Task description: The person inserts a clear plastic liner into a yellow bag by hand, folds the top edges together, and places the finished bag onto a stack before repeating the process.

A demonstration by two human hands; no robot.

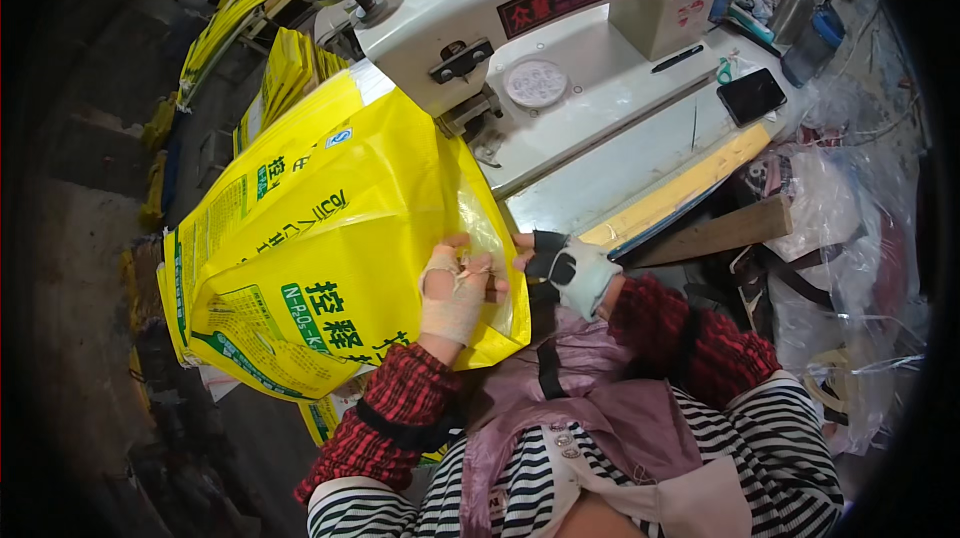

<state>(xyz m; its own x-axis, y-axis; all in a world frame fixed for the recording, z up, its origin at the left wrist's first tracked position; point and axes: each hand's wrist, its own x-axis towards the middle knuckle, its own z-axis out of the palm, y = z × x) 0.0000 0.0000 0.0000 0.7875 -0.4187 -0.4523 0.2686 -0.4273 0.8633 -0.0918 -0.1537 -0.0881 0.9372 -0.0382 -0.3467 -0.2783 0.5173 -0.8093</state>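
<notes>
A large yellow woven sack (290, 248) with green and dark print spreads over my lap and the left side of the sewing machine. Its open mouth faces right and shows a clear plastic liner (485, 223). My left hand (455, 288), in a tan fingerless wrap, is at the mouth with fingers curled on the liner and the sack's edge. Opposite it, my right hand (568, 266), in a black and white fingerless glove, pinches the sack's rim with its fingertips. Beyond stands the white sewing machine (430, 23), its needle area beside the sack's upper corner.
On the machine table lie a black pen (678, 60), a phone (752, 97) and green-handled scissors (724, 71). Bottles (795, 13) stand at the far right. Clear plastic sheeting (860, 268) hangs at right, by a wooden board (715, 231). More yellow sacks (285, 78) are stacked at left.
</notes>
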